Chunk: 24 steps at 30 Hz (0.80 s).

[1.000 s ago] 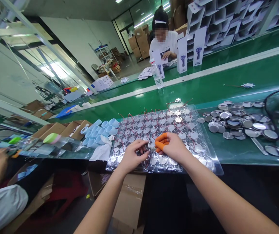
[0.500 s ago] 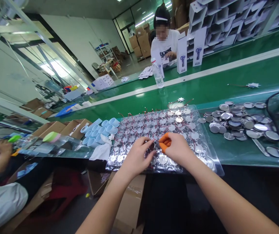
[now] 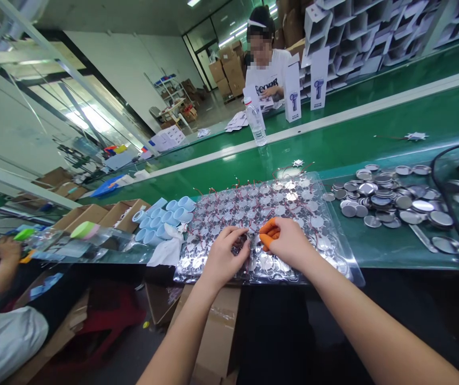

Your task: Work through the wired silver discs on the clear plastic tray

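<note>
My left hand (image 3: 224, 256) is over the middle of a clear plastic tray (image 3: 347, 251), its thumb and fingertips brought together. Dark reddish wires show inside its curl, but what the fingertips pinch is too small to make out. Close by on the right, my right hand (image 3: 287, 243) has orange finger covers (image 3: 268, 235) on its curled fingers; anything between them is hidden. Rows of small round silvery pieces (image 3: 316, 221) with thin red wires fill the tray under both hands.
Loose metal discs (image 3: 381, 200) lie heaped at right beside a black cable (image 3: 440, 184). Light-blue cups (image 3: 169, 218) and a white cloth (image 3: 167, 251) sit left of the tray. A water bottle (image 3: 256, 125) stands behind. One co-worker (image 3: 269, 69) sits opposite, another (image 3: 7, 315) at left.
My left thumb and fingers have closed toward each other, and the hand has drawn slightly away from the right one. My right hand keeps nearly the same curl. The view has shifted slightly.
</note>
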Motion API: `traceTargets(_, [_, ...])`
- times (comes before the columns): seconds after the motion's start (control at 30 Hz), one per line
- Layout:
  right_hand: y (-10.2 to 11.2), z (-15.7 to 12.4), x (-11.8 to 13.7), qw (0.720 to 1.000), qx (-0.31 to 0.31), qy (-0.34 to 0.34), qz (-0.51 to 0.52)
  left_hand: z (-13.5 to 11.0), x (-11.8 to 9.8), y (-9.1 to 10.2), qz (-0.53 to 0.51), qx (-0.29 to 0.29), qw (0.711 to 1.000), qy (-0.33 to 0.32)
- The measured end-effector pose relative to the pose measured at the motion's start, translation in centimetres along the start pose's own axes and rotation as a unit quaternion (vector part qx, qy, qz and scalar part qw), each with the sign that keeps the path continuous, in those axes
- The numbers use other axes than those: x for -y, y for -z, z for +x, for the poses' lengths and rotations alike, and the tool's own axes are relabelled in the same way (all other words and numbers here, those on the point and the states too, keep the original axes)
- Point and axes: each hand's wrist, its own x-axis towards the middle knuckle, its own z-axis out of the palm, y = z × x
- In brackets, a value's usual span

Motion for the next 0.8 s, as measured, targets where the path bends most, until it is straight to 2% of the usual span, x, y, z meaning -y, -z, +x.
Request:
traceTargets(0.17, [0.2, -0.2, 1.1, 0.997, 0.011, -0.049, 0.057, -0.6, 0.7, 0.1, -0.107, -0.004, 0.993, 0.055])
traceTargets(0.27, [0.0, -0.5, 1.9, 0.993, 0.02, -0.067, 0.091, -1.1, 1.2, 0.0, -0.134, -0.005, 0.989, 0.064])
traceTargets(0.57, [-1.2, -0.2, 2.0, 0.984, 0.018, -0.089, 0.156, -1.5, 1.7, -0.3, -0.15, -0.022, 0.988, 0.042])
traceTargets(0.8, [-1.4, -0.3, 2.2, 0.984, 0.017, -0.092, 0.151, -1.8, 2.0, -0.7, -0.138, -0.032, 0.989, 0.05])
